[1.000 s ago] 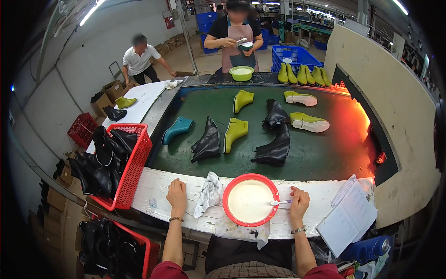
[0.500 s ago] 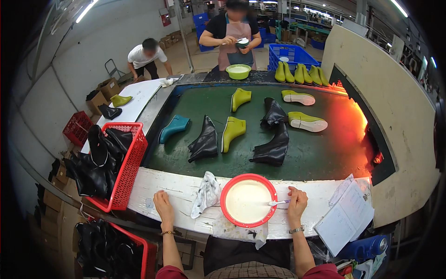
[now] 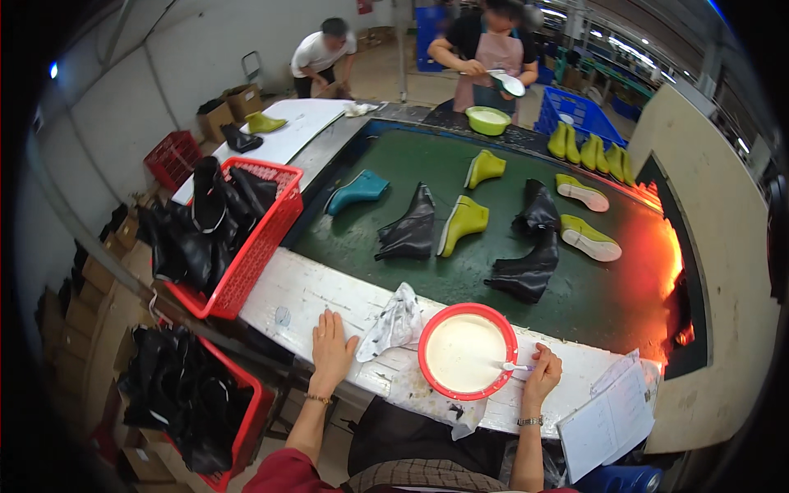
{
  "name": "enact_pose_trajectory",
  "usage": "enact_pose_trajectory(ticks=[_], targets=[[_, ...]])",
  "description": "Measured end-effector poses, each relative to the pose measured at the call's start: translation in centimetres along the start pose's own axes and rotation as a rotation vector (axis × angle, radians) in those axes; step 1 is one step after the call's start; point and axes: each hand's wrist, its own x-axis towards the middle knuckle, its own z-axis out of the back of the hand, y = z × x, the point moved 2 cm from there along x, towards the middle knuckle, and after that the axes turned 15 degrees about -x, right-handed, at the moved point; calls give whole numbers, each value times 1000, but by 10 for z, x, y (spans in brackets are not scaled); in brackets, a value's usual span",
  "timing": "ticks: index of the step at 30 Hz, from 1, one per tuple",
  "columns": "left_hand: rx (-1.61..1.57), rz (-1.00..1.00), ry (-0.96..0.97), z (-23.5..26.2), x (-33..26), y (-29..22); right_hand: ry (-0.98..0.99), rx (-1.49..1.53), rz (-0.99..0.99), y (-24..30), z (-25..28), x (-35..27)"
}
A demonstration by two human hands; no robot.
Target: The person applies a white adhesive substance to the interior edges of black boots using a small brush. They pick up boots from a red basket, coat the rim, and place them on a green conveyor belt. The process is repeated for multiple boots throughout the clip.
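Note:
My left hand lies open on the white board, fingers stretched out, beside a crumpled stained white cloth. At the right of a red-rimmed bowl of creamy white liquid, my right hand is closed at the handle end of a small white-and-purple toothbrush. The brush head reaches over the bowl's rim. Beyond, on the green belt, lie black boots, a teal ankle boot and several yellow-green ankle boots.
Red baskets of black boots stand at the left. An open notebook lies at the right. A glowing orange opening is at the belt's right end. Across the belt, a co-worker holds a brush and a shoe behind a green bowl.
The view has turned left, so things sit further right. My left hand has gone from loosely curled to flat, nearer the cloth. My right hand has come closer to the bowl.

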Motion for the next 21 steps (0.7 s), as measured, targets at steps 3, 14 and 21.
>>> enact_pose_trajectory(ticks=[3, 14, 21], targets=[[-34, -9, -74, -4, 25, 3, 12, 25, -15, -7, 0, -4], [42, 84, 106, 8, 54, 14, 27, 84, -68, -19, -9, -4], [-203, -211, -582, 159, 105, 74, 45, 44, -61, -17, -5, -6]])
